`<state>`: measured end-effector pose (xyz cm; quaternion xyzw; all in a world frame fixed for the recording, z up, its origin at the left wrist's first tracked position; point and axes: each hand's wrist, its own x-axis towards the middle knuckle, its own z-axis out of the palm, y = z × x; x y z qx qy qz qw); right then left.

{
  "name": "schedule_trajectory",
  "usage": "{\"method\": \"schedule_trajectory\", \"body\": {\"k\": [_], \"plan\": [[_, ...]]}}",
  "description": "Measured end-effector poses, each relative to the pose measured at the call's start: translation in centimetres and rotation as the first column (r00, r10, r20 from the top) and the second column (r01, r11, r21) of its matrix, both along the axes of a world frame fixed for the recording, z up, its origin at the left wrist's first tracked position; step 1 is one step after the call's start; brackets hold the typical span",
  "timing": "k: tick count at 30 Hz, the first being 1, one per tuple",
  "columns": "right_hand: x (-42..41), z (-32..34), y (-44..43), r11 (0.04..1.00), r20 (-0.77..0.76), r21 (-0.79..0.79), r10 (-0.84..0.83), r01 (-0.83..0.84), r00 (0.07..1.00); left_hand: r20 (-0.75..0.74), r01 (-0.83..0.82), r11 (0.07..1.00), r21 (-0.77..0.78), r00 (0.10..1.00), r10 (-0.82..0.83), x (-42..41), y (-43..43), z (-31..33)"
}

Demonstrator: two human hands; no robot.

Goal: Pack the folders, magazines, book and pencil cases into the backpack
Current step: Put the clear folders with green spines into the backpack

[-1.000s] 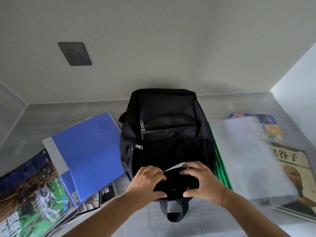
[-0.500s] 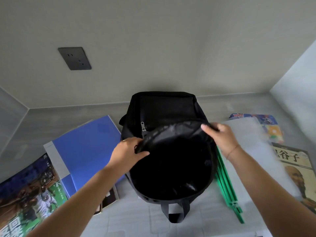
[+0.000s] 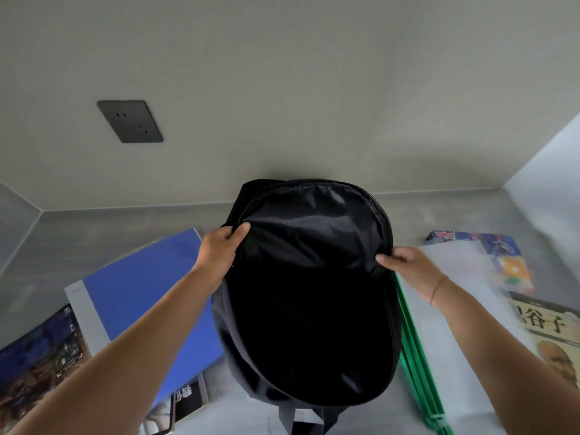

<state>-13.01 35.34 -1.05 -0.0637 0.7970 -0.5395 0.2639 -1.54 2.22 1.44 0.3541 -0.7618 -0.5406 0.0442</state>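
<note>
Backpack (image 3: 310,309): lies unzipped at table centre, dark interior exposed.
Left hand (image 3: 221,251): pinches the opening's left rim.
Right hand (image 3: 408,268): pinches the right rim.
Blue folder (image 3: 147,296): left of backpack.
Green folder (image 3: 417,356): just right.

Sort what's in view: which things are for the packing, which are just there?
Job: backpack, held open by left hand and right hand; blue folder; green folder; clear folder; magazines; book; colourful pencil case.
Just there: wall socket; grey surface.
</note>
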Motion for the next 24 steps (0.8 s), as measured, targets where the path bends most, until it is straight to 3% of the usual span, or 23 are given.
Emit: {"method": "schedule_trajectory", "body": {"k": [5,11,13,19,22,24], "plan": [[-4.7,-0.8,-3.7,0.961,-0.015,-0.008,-0.276,0.276,0.961,0.054,-0.098,0.995,-0.021,0.994,0.099,-1.5,-1.0,-1.3],[-5.2,-3.8,-6.0,0.902,-0.104,0.264,-0.325,0.341,0.94,0.128,-0.129,0.986,-0.104,0.981,0.142,-1.9,-0.7,-4.1],[-4.8,-4.0,-5.8,0.893,-0.139,0.281,-0.325,0.352,0.936,0.137,-0.098,0.981,-0.165,0.983,0.122,-1.6,-0.3,-4.5],[-3.2,-1.7,-2.1,0.895,-0.252,0.119,-0.392,0.43,0.885,-0.06,-0.193,0.943,-0.27,0.981,0.184,-1.0,1.0,-2.7],[-1.5,-1.4,3.1,0.846,-0.32,0.156,-0.445,0.51,0.836,-0.229,-0.217,0.943,-0.251,0.96,0.16,-1.3,3.9,-0.2],[0.0,-1.9,7.4,0.806,-0.383,0.236,-0.436,0.543,0.814,-0.314,-0.141,0.97,-0.2,0.947,0.073,-1.0,7.7,1.7]]}}
